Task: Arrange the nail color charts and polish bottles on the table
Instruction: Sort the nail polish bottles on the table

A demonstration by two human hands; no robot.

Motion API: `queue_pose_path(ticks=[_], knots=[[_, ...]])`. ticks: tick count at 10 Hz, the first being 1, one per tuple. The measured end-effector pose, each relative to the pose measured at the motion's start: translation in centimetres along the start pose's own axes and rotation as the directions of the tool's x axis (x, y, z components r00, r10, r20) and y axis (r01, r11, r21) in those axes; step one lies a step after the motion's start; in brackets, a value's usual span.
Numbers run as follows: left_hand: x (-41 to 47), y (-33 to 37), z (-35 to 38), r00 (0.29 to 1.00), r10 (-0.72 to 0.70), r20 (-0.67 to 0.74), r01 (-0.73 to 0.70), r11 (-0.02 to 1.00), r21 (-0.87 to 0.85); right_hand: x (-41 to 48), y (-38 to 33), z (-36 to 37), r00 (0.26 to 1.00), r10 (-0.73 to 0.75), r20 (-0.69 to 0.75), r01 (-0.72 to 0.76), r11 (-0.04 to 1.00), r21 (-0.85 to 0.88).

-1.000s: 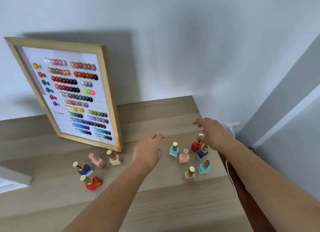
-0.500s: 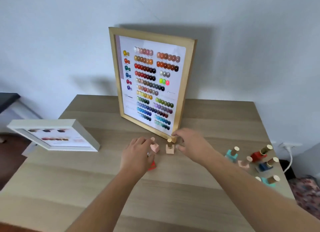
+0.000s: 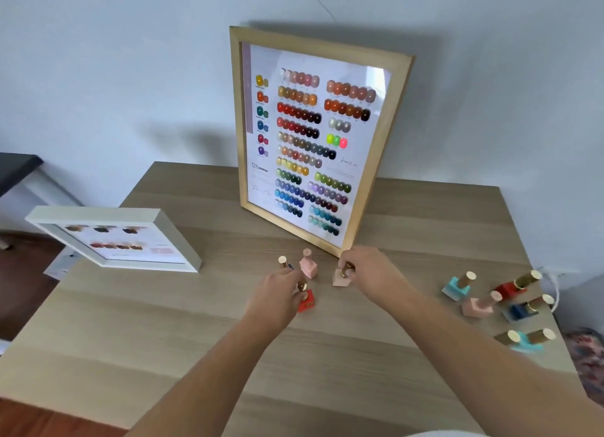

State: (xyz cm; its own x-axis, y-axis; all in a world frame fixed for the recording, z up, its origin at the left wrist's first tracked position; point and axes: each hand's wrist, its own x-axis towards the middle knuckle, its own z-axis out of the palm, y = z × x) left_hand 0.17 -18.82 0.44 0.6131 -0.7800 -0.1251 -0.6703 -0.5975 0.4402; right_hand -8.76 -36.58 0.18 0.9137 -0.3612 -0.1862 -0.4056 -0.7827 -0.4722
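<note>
We see the tall wooden-framed color chart (image 3: 313,149) leaning on the wall just behind both hands, a white-framed chart (image 3: 114,240) lying left. Our left hand (image 3: 277,297) grips the red bottle (image 3: 306,301); our right hand (image 3: 366,273) pinches the gold cap of a peach bottle (image 3: 341,278), a pink bottle (image 3: 308,265) between. Six more bottles (image 3: 490,301) crowd the table's (image 3: 163,338) right edge; the near tabletop lies open.

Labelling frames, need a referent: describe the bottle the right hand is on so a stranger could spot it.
Start at the tall wooden-framed colour chart leaning on the wall. Just below its near corner stand four bottles; the right hand pinches the rightmost, a pale peach square polish bottle. Unlike the pink bottle beside it, its cap is gold.
</note>
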Motion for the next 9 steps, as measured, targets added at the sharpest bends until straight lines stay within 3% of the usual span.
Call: queue_pose_path(ticks=[2, 4, 5, 7, 8, 9], knots=[[1.0, 3.5, 1.6, 0.998, 0.050, 0.030, -0.051, 0.998, 0.031, -4.1, 3.0, -2.4, 0.998, 0.063, -0.026, -0.062, 0.997, 0.042], [2.8, 9.9, 4.1, 0.978, 0.203, 0.048, -0.206, 0.977, 0.060, -8.6, 7.3, -4.8, 0.978, 0.206, -0.041, -0.207, 0.978, -0.018], [3.7, 12.9, 5.1, 0.957, 0.259, 0.127, -0.264, 0.964, 0.020, -10.6, 9.0, -5.6, 0.969, 0.244, -0.041, -0.245, 0.969, -0.039], [5.5, 16.4, 6.7, 0.940, 0.299, 0.164, -0.311, 0.949, 0.055, -10.0, 10.5, -7.0, 0.885, 0.402, 0.236, -0.362, 0.911, -0.197], [6.1, 16.9, 7.3, 0.945, 0.285, 0.161, -0.298, 0.953, 0.062, -10.9, 11.4, -5.8, 0.947, 0.315, 0.065, -0.303, 0.941, -0.152], [6.5, 17.2, 7.7, 0.951, 0.279, 0.132, -0.288, 0.956, 0.059, -10.4, 11.4, -6.2, 0.897, 0.381, 0.223, -0.332, 0.915, -0.230]])
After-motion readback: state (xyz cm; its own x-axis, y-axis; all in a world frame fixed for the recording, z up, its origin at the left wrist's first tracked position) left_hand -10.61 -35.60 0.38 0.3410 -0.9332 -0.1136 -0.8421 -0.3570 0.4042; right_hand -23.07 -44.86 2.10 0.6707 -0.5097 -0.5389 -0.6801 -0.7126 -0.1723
